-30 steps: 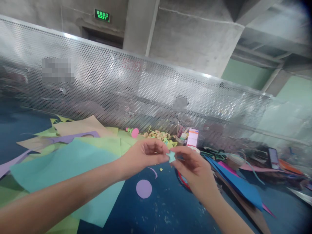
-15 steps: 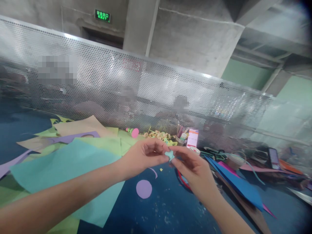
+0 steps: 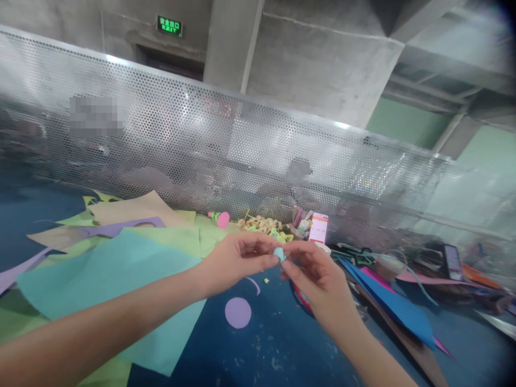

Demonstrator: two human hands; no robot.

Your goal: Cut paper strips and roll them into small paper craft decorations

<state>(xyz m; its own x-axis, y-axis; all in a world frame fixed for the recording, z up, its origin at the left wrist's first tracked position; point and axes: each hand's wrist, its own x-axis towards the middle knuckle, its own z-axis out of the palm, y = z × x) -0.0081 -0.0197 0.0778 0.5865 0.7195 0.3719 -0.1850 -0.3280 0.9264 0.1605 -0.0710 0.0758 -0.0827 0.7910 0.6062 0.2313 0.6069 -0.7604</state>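
Observation:
A small light-blue folded paper piece (image 3: pixel 279 253) is pinched between my two hands above the blue table. My left hand (image 3: pixel 242 258) grips its left side with thumb and fingers. From the right, my right hand (image 3: pixel 316 269) pinches the same piece, and its fingertips hide part of it. Below the hands lies a purple paper circle (image 3: pixel 237 313), with a thin purple paper strip (image 3: pixel 255 286) and a tiny yellow scrap (image 3: pixel 266 280) close by. Part of a red ring-shaped thing (image 3: pixel 301 300) shows beneath my right hand.
Large turquoise paper (image 3: pixel 121 274) covers other sheets at left. Yellow curled paper pieces (image 3: pixel 262 223) and a lit phone (image 3: pixel 319 228) are behind the hands. Blue sheets (image 3: pixel 391 303) and a second phone (image 3: pixel 453 262) lie at right. A perforated metal screen (image 3: pixel 169 123) borders the back.
The light-blue paper piece has turned between my fingertips and looks more compact. The fingers of my right hand have closed in over it. The papers on the table have not moved.

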